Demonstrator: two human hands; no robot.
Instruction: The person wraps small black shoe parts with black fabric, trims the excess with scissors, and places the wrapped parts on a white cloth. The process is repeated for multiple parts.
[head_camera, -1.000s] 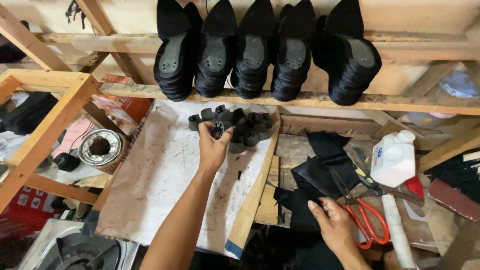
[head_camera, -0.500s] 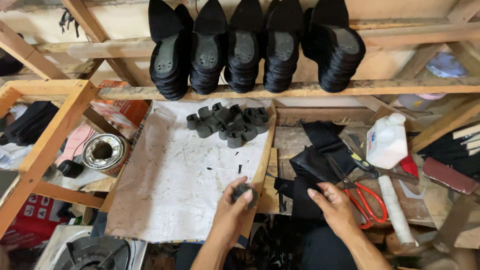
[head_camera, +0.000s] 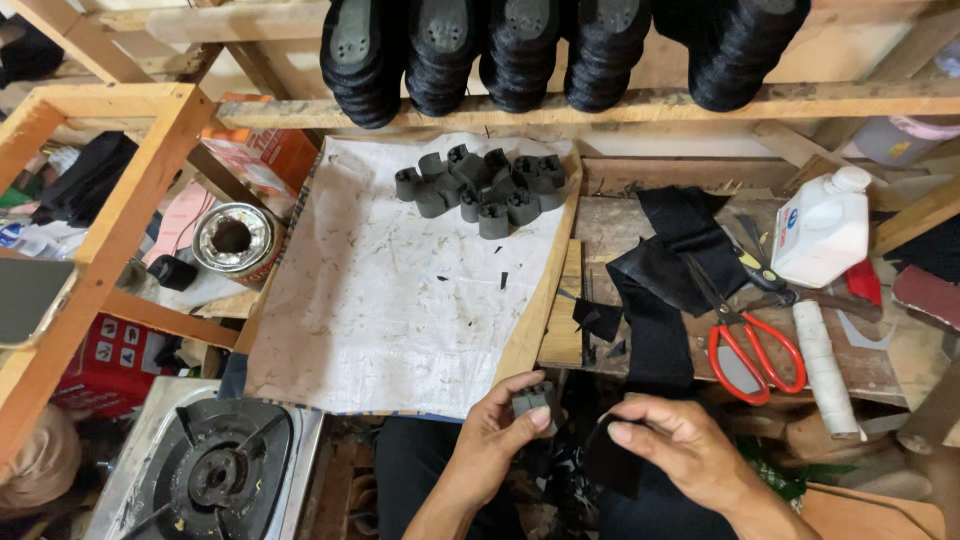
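My left hand (head_camera: 497, 432) holds a small black heel block (head_camera: 533, 398) between thumb and fingers, just below the near edge of a white sheet (head_camera: 400, 300). My right hand (head_camera: 680, 445) pinches a piece of black material (head_camera: 612, 465) close beside the block. A pile of similar black heel blocks (head_camera: 480, 185) lies at the far end of the white sheet. Strips of black material (head_camera: 655, 290) lie on the wooden bench to the right.
Stacks of black shoe soles (head_camera: 520, 50) stand on the wooden shelf above. Red-handled scissors (head_camera: 745, 335), a white bottle (head_camera: 825, 225), a white roll (head_camera: 828, 370) and a red knife lie at right. A metal tin (head_camera: 232, 238) and a gas burner (head_camera: 215, 475) are at left.
My left hand took a block from the pile and drew back to my lap. My right hand lifted off the bench and now pinches black material beside it.
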